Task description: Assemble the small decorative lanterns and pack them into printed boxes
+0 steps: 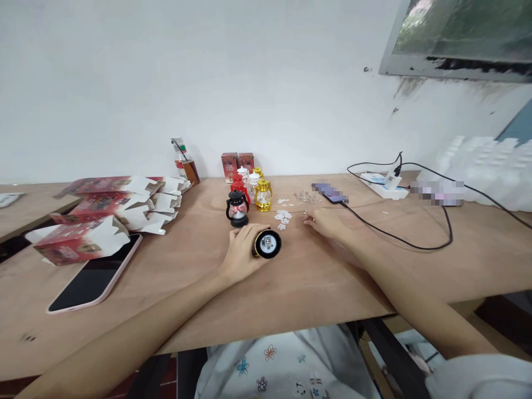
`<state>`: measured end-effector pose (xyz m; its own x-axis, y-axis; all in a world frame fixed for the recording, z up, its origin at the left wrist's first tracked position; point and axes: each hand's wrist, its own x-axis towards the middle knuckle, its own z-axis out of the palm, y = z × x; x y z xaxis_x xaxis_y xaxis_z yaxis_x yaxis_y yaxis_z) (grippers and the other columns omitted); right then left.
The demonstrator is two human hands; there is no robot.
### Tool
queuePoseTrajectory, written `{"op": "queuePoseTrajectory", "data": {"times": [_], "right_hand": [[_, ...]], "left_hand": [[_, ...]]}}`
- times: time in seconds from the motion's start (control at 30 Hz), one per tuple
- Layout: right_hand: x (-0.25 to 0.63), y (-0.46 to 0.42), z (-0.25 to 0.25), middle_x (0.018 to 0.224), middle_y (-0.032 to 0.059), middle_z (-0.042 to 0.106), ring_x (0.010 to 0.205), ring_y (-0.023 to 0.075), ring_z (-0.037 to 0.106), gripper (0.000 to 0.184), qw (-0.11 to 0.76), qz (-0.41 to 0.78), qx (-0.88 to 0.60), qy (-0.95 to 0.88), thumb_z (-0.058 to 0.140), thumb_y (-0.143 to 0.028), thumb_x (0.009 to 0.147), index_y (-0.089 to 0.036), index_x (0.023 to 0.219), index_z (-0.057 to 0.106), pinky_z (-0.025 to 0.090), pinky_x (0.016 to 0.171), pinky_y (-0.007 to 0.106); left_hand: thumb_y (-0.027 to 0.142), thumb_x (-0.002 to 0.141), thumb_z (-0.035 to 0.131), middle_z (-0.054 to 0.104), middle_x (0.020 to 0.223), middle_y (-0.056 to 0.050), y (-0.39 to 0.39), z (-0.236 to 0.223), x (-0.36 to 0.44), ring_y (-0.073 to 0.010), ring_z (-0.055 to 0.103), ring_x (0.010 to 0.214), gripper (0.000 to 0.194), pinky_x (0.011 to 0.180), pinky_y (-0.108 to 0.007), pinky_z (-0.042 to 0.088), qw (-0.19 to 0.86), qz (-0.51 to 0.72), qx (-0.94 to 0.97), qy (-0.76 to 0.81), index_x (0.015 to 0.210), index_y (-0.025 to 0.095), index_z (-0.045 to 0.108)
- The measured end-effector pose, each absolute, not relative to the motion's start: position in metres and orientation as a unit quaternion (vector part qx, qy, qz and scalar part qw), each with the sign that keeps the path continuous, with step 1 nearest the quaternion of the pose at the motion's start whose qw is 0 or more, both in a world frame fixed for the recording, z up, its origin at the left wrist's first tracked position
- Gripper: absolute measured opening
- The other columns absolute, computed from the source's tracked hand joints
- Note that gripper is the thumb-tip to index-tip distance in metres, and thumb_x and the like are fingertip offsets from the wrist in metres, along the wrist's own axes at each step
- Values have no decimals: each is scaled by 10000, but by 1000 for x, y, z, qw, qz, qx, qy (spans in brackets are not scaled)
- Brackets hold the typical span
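Note:
My left hand (241, 250) is wrapped round a small lantern (266, 244) lying on its side on the wooden table (316, 277), its round black and gold base facing me. My right hand (323, 223) rests on the table to the right of it, fingers stretched toward a scatter of small white tabs (283, 217). Just behind stand a black lantern (237, 209), a red one (238, 185), a gold one (263, 194) and white ones (252, 182).
Flattened red and white cartons (103, 208) are piled at the left, above a phone with a pink case (93, 277). Two red boxes (238, 164) stand by the wall. A phone (330, 192) on a black cable (399, 235) and a power strip (384, 185) lie right.

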<state>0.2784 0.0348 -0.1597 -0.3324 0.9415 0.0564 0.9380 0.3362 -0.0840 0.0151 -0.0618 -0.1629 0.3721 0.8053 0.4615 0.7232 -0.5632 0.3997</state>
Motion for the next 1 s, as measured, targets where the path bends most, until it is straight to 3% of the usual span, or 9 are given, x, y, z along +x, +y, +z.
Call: {"op": "queuePoseTrajectory", "data": {"times": [0.27,0.47,0.57,0.77,1.0], "right_hand": [[281,34,-156,780,37,699,690,148,605,206,61,103,-560,-820,561,-308,858,-175,764,687,365,554,223],[272,24,-154,776,42,684,721,163,597,195,85,100,-553,-823,582,-327,840,-176,750,667,375,616,246],[258,9,-153,804,52,673,794,183,590,127,166,51,-511,-842,596,-274,836,-175,770,640,393,709,275],[220,-36,-148,734,11,653,703,138,581,144,502,83,-336,-792,628,-309,836,-203,740,613,452,689,275],[205,-53,-152,725,15,629,701,133,583,40,551,50,-204,-808,662,-219,816,-200,784,647,475,668,288]], "left_hand": [[263,720,630,589,1219,-74,-60,-164,13,-279,507,1167,507,908,-387,311,63,316,827,460,1199,213,472],[274,728,621,587,1217,-66,-61,-164,13,-276,509,1162,496,908,-384,315,57,312,827,464,1200,222,476],[274,724,620,585,1222,-74,-62,-163,14,-285,505,1163,505,909,-386,308,64,310,826,466,1206,227,475],[295,730,628,582,1236,-80,-61,-163,14,-275,510,1158,496,891,-374,307,72,312,827,461,1195,224,472],[323,769,612,585,1232,-67,-60,-166,15,-255,522,1139,465,878,-365,299,53,313,837,445,1199,228,463]]}}
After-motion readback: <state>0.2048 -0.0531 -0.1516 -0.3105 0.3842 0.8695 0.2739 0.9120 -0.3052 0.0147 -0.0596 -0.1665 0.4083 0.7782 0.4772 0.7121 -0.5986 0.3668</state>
